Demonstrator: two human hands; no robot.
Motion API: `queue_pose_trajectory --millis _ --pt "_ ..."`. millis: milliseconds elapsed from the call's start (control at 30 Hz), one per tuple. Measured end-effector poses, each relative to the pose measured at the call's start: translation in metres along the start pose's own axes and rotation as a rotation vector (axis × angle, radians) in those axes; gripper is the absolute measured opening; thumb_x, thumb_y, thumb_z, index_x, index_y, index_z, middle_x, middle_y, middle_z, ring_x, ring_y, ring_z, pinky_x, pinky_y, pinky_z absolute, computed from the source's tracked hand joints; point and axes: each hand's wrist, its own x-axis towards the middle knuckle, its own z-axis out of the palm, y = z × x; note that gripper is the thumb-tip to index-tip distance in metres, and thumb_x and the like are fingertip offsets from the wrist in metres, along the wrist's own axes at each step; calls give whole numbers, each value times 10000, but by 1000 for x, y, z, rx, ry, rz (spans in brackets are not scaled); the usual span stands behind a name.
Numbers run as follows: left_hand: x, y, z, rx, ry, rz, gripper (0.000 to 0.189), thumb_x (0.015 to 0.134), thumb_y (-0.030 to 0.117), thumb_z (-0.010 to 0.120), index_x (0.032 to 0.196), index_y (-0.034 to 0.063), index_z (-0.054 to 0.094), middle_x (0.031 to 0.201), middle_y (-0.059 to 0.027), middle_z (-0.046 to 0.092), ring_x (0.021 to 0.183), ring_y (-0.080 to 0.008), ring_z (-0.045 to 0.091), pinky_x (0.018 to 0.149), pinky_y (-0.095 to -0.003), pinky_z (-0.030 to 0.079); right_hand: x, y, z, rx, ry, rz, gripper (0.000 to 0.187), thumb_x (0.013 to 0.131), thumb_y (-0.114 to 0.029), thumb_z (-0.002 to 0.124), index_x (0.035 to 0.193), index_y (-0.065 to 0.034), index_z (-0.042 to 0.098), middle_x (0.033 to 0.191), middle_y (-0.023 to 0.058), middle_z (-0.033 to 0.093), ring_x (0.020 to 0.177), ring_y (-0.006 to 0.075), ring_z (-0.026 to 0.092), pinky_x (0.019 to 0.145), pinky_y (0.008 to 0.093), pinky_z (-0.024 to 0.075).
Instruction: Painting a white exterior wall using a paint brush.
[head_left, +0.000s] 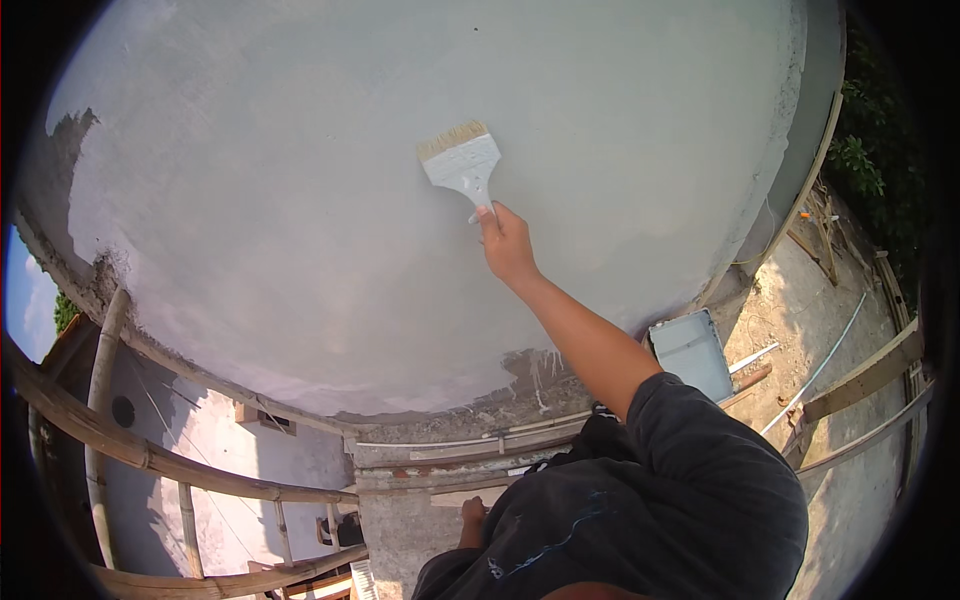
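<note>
My right hand (510, 241) grips the handle of a wide flat paintbrush (463, 156). Pale coating covers the brush's body, and its tan bristles lie at the wall, pointing up. A smooth light-grey coat spreads over most of the cement wall (315, 195), with darker bare patches at the left edge and along the bottom. Drips run down near the lower middle. My left hand (474, 511) hangs low beside my body, its fingers curled; whether it holds anything is hidden. A rectangular container (694, 352) of pale-grey liquid stands below the wall, right of my arm.
A bamboo ladder (187, 472) or frame crosses the lower left. Wooden boards (862, 367) and a thin pale pole (817, 360) lie at the right. Beneath the wall run planks and a thin white pipe (420, 445). Green foliage (862, 157) stands at the far right.
</note>
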Motion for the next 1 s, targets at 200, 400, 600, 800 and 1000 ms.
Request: queue_pose_trajectory --millis 200,400,600,800,1000 --pt "-28 -8 17 107 -101 -83 316 781 331 575 802 18 616 773 -213 646 769 -395 634 704 -487 507 -90 116 -28 -275 -168 209 314 946 -280 479 833 -3 575 590 47 483 551 120 450 536 299 389" --pt "-40 -10 21 113 -142 -128 360 797 364 529 852 18 616 837 -253 640 842 -406 628 735 -489 504 -138 131 -31 -492 -230 257 320 933 -292 488 837 -1 581 592 58 492 554 136 473 545 311 402" --pt "-39 -15 19 120 -149 -197 361 795 363 530 856 17 613 819 -241 642 841 -415 621 732 -493 498 -57 -2 -7 -86 -263 77 343 947 -307 463 843 -7 593 591 28 468 556 112 465 545 282 391" --pt "-10 -11 11 74 -65 -12 334 765 341 576 802 11 617 771 -229 631 799 -412 613 708 -503 489 29 -88 3 -32 -43 80 348 952 -301 450 853 4 584 588 34 456 550 131 456 545 312 391" --pt "-8 -8 14 72 -40 20 306 746 327 596 759 22 622 755 -220 629 760 -406 616 678 -501 495 -9 -19 -5 -188 -94 90 345 946 -317 458 852 -10 584 577 69 475 539 168 449 548 344 385"
